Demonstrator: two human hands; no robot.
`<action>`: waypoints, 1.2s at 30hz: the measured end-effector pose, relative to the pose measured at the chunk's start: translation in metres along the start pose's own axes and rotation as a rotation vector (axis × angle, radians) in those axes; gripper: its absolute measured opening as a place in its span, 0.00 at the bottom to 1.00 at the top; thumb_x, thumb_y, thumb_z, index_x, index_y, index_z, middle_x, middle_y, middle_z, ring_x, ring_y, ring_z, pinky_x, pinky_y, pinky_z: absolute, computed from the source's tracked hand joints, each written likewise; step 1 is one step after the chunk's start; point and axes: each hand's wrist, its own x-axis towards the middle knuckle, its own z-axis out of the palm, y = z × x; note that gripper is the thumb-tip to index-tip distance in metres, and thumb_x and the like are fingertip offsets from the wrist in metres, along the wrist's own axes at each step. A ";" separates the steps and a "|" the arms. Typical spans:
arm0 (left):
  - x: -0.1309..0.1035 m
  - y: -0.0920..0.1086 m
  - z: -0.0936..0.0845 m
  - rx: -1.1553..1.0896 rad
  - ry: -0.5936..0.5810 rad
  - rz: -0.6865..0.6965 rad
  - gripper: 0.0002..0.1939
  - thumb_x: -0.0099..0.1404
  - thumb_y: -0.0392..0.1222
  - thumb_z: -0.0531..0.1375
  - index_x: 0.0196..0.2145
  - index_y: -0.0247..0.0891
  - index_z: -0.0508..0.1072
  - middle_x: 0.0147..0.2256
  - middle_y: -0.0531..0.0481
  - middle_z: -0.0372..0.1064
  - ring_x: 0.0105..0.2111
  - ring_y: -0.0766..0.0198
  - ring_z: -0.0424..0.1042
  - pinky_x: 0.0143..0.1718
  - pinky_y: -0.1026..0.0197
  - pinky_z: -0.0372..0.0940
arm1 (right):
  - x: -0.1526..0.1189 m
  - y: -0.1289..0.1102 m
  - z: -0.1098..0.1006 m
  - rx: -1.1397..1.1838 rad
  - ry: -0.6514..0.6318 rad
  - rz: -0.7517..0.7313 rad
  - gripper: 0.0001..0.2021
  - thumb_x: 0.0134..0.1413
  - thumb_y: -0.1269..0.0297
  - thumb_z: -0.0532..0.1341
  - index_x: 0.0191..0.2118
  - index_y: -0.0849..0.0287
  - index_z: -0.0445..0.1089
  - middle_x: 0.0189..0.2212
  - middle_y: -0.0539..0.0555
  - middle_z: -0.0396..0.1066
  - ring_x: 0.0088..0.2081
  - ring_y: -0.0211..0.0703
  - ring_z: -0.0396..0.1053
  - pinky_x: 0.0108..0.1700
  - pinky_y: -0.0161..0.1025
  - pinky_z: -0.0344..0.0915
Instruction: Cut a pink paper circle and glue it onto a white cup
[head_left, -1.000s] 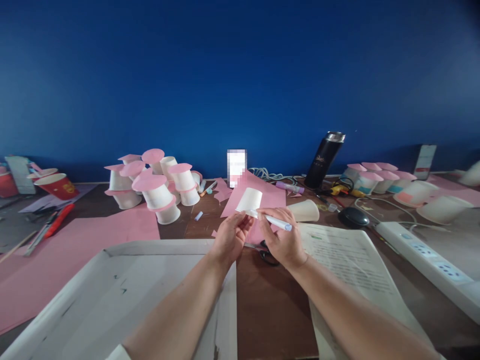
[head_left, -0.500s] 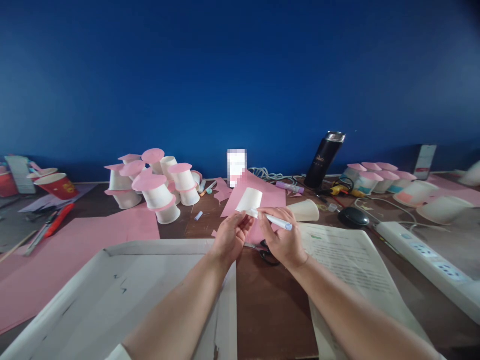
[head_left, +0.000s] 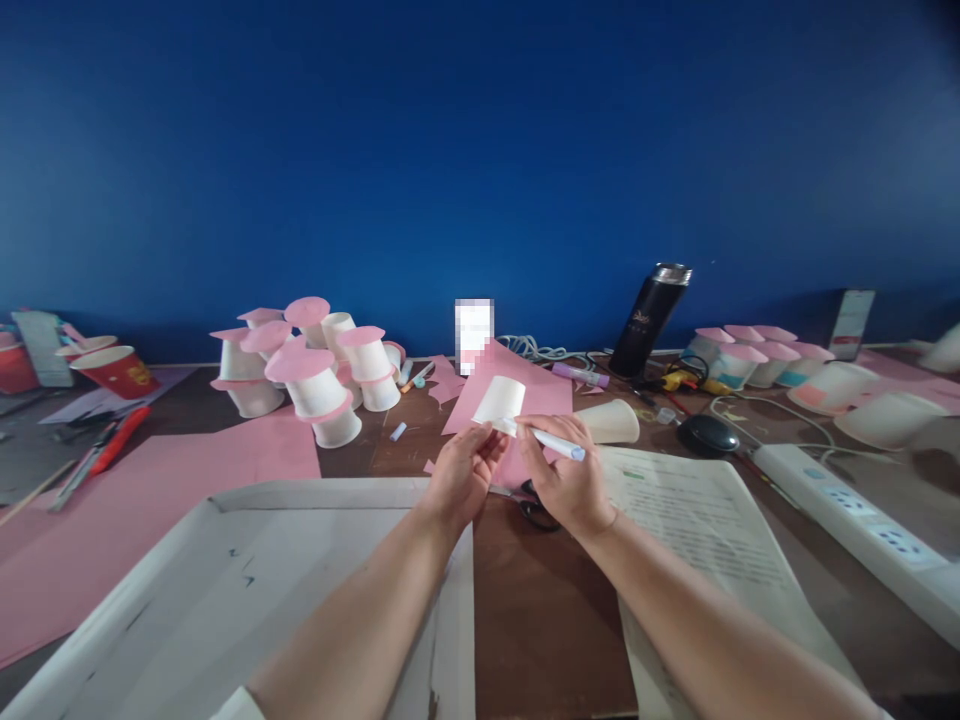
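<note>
My left hand (head_left: pixel 463 472) pinches the near rim of a white paper cup (head_left: pixel 500 398), which lies tilted with its base pointing away from me. In my right hand (head_left: pixel 568 478) is a white marker (head_left: pixel 553 442) with a bluish end. Its tip is at the cup's lower rim, close to my left fingertips; whether it touches is too small to tell. Behind the cup is a sheet of pink paper (head_left: pixel 551 400). Black-handled scissors (head_left: pixel 538 515) lie partly hidden under my right hand. Another paper cup (head_left: pixel 611 421) rests on its side just right of my hands.
Stacked cups with pink paper tops (head_left: pixel 301 382) stand at the back left. A black flask (head_left: pixel 649 322) leans on the blue wall. To the right are a mouse (head_left: pixel 707 434), a power strip (head_left: pixel 862 515) and a printed sheet (head_left: pixel 697 520). A white box lid (head_left: pixel 300 590) lies front left.
</note>
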 end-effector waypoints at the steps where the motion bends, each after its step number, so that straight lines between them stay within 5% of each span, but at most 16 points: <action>1: 0.000 0.000 0.000 0.001 0.004 -0.001 0.02 0.54 0.30 0.64 0.28 0.30 0.74 0.28 0.46 0.72 0.31 0.67 0.72 0.40 0.64 0.68 | 0.000 0.000 0.000 0.000 -0.001 0.000 0.06 0.58 0.67 0.56 0.38 0.57 0.70 0.35 0.54 0.75 0.37 0.45 0.71 0.45 0.45 0.63; 36: -0.001 0.001 0.001 0.014 0.001 -0.003 0.01 0.54 0.30 0.63 0.27 0.30 0.73 0.28 0.46 0.72 0.31 0.67 0.72 0.41 0.65 0.67 | 0.000 0.002 0.001 -0.017 0.007 -0.006 0.05 0.57 0.67 0.57 0.37 0.57 0.69 0.33 0.53 0.75 0.36 0.44 0.71 0.45 0.44 0.63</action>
